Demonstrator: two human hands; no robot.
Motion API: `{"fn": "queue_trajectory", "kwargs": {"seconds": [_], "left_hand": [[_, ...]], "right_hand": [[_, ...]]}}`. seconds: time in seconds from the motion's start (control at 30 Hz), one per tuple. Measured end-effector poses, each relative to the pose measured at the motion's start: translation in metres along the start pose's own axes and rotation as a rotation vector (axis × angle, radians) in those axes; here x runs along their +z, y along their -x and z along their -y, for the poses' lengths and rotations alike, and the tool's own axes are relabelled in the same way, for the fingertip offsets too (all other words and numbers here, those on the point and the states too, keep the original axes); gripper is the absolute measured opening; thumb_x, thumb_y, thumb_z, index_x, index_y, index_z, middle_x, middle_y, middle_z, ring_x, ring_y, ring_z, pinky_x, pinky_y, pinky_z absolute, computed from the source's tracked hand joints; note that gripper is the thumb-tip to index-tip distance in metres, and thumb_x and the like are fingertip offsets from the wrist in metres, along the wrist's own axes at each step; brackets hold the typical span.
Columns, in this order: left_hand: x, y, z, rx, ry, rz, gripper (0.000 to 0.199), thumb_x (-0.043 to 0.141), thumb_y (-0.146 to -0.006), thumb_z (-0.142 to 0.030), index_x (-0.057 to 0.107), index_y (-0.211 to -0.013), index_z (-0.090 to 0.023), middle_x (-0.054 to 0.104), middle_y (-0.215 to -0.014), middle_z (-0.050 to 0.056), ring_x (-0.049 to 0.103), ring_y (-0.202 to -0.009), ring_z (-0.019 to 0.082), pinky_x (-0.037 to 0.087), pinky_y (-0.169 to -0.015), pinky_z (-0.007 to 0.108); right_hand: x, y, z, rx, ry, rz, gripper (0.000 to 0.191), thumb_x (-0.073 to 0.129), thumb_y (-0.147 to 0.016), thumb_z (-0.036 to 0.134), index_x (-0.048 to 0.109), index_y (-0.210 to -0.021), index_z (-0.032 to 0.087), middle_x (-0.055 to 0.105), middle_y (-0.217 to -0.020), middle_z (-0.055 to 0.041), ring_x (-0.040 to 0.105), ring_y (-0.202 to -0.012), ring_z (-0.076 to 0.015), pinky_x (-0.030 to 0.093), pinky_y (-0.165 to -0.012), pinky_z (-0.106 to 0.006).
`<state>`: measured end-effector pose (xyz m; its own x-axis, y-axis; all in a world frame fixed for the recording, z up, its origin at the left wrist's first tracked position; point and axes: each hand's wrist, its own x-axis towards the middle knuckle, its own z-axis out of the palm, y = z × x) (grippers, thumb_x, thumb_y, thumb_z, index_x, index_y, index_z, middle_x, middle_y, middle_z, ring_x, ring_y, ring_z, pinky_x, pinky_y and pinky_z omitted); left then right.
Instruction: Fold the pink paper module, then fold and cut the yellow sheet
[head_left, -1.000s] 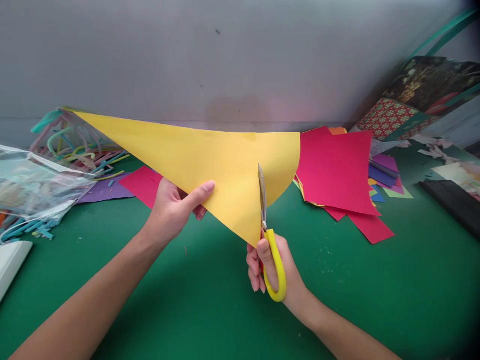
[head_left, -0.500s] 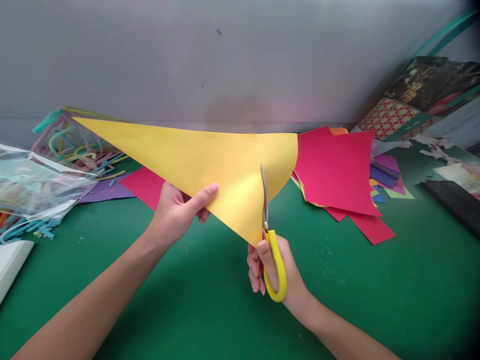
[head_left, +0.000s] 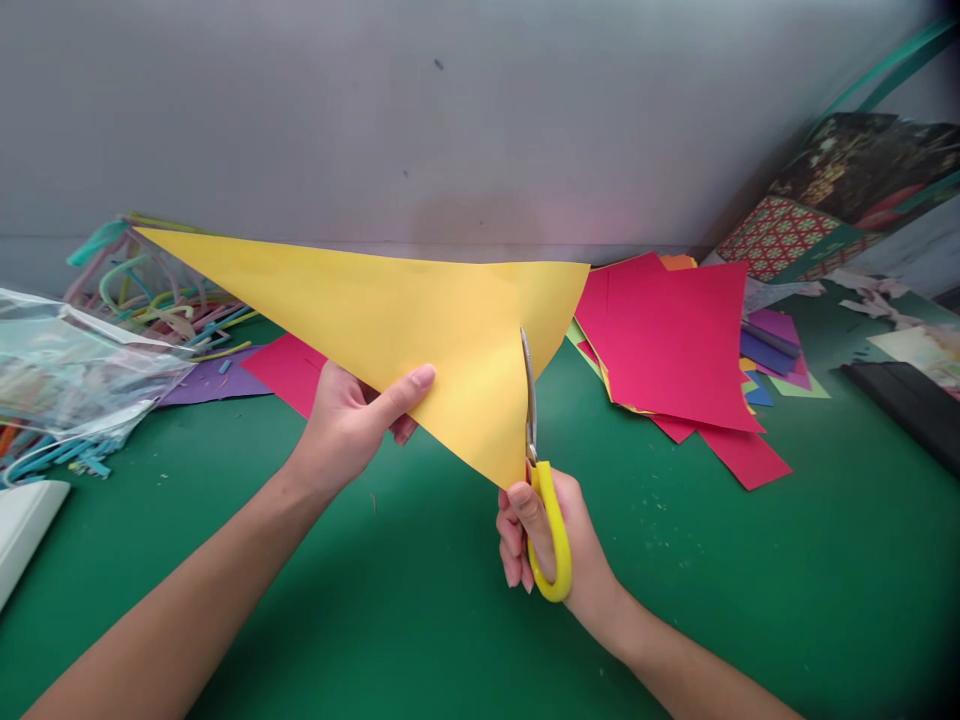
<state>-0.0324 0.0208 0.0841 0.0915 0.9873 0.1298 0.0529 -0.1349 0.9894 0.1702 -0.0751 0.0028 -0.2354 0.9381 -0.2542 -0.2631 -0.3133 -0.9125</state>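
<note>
A large pointed sheet of yellow paper is held up above the table, its long tip reaching to the left. My left hand pinches its lower edge, thumb on the front and fingers behind. In my right hand is a pair of scissors with yellow handles, my thumb through one loop. One blade shows in front of the paper, pointing up along a cut; the other blade is hidden behind it. Right of the cut, the paper strip bends away from the blades.
Red paper sheets lie stacked at the right, with coloured scraps beyond. A black case and a patterned bag are farther right. At left are pipe cleaners, a clear plastic bag and purple paper on the green table.
The right part of the yellow paper has bent and its edge has shifted left, uncovering more of the red stack. Both hands have hardly moved.
</note>
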Motion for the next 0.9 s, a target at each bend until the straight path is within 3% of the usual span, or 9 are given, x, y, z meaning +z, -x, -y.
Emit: {"fn": "queue_trajectory", "kwargs": {"seconds": [0.27,0.57,0.77,0.9], "left_hand": [[-0.004,-0.001,-0.003,0.018,-0.02,0.062,0.022,0.078,-0.088,-0.038,0.063,-0.082,-0.022,0.05,-0.053,-0.005,0.042,-0.04,0.01,0.035,-0.038,0.025],[-0.003,0.001,-0.001,0.013,-0.02,0.146,0.022,0.078,-0.089,-0.038,0.065,-0.085,-0.02,0.05,-0.053,-0.005,0.043,-0.04,0.008,0.036,-0.037,0.023],[-0.001,0.002,0.002,-0.007,-0.067,0.195,0.023,0.077,-0.089,-0.039,0.065,-0.09,-0.02,0.054,-0.056,-0.004,0.044,-0.04,0.009,0.038,-0.036,0.023],[0.003,0.003,0.004,-0.023,-0.054,0.235,0.022,0.076,-0.09,-0.038,0.065,-0.094,-0.019,0.055,-0.06,-0.004,0.045,-0.042,0.008,0.04,-0.036,0.02]], "right_hand": [[0.0,-0.004,0.005,-0.039,0.027,0.05,0.065,0.052,-0.088,0.085,0.053,-0.091,0.02,0.052,-0.058,0.0065,0.054,-0.038,-0.0094,0.039,-0.034,-0.018],[0.004,-0.006,0.013,-0.118,0.094,0.066,0.066,0.039,-0.094,0.085,0.053,-0.098,0.02,0.052,-0.056,0.0049,0.051,-0.043,-0.0104,0.042,-0.042,-0.02],[0.004,-0.007,0.013,-0.108,0.076,0.038,0.072,0.037,-0.095,0.084,0.059,-0.109,0.017,0.066,-0.073,-0.0033,0.065,-0.058,-0.0159,0.057,-0.055,-0.026],[0.004,-0.009,0.013,-0.069,0.026,-0.028,0.081,0.042,-0.088,0.09,0.062,-0.113,0.016,0.073,-0.088,-0.011,0.073,-0.066,-0.0205,0.061,-0.053,-0.027]]}}
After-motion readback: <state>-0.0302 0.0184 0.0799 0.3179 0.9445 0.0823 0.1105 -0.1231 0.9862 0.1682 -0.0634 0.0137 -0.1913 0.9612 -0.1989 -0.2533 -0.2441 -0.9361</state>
